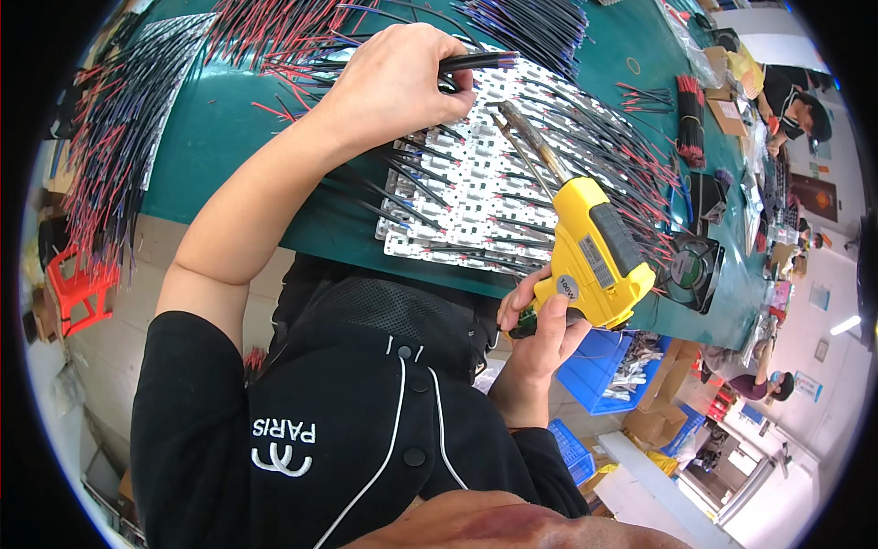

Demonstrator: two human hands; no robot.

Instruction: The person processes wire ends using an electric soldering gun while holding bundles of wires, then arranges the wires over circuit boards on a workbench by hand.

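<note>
My left hand is closed around a small bundle of black wires, their tips pointing right over the far part of the boards. Below it lies a panel of white circuit boards, with black wires fixed to it in rows on both sides. In my right hand, near the table's front edge, is a yellow soldering gun gripped by its handle. Its metal tip reaches up and left over the boards, close to my left fingers. Whether the tip touches a board cannot be made out.
Piles of black and red wires cover the green table's left and far side. A tied wire bundle and a small black fan sit at the right. Blue bins stand below. Another person sits at the far right.
</note>
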